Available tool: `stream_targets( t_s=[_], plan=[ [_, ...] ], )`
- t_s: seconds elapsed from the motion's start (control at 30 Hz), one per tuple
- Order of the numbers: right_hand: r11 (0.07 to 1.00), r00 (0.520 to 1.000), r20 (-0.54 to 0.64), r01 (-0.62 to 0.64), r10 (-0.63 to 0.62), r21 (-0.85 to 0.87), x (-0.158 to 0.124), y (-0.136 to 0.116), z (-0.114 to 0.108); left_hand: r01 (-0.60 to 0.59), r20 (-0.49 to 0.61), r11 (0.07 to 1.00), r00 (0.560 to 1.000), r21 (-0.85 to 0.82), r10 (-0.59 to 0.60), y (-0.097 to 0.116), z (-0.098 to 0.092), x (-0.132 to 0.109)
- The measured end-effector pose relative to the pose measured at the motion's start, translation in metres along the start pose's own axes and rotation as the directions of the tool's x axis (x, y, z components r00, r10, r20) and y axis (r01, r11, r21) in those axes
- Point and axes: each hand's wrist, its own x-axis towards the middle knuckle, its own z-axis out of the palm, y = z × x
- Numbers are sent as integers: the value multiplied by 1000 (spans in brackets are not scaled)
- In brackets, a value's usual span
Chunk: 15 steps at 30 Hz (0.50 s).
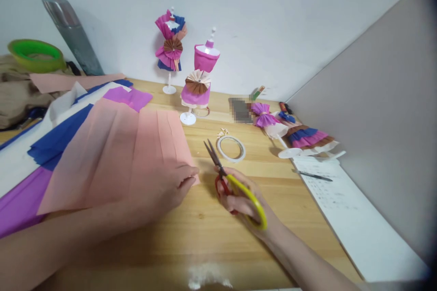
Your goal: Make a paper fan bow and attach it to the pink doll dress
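My left hand pinches the near right corner of a large sheet of peach crepe paper, which lies over the table with fold lines across it. To its right, my right hand grips a pair of scissors with one yellow and one red handle. The blades point up and to the left, parted slightly at the tips, and stay apart from the paper. A roll of white tape lies flat just beyond the scissors.
Two small dress forms in paper outfits stand near the wall. Another dressed form lies at right, by a written sheet with a pen. Blue paper and purple paper lie at left, with a green tape roll behind.
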Motion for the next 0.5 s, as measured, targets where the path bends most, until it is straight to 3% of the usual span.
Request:
stream_targets(
  t_s=[0.1,0.17,0.37,0.5],
  plan=[
    [975,995,71,-90,77,201,-1,-9,-4,-259,182,854,964,451,196,-6,-4,4],
    [957,987,129,-127,96,262,-3,-13,-3,-334,279,758,938,560,207,-7,-4,6],
    [922,953,247,-249,177,298,-4,-5,-1,-360,236,707,933,608,272,-21,1,7],
    [881,915,297,-361,272,305,-8,-2,-4,-363,210,735,932,573,296,-28,0,5]
  ],
)
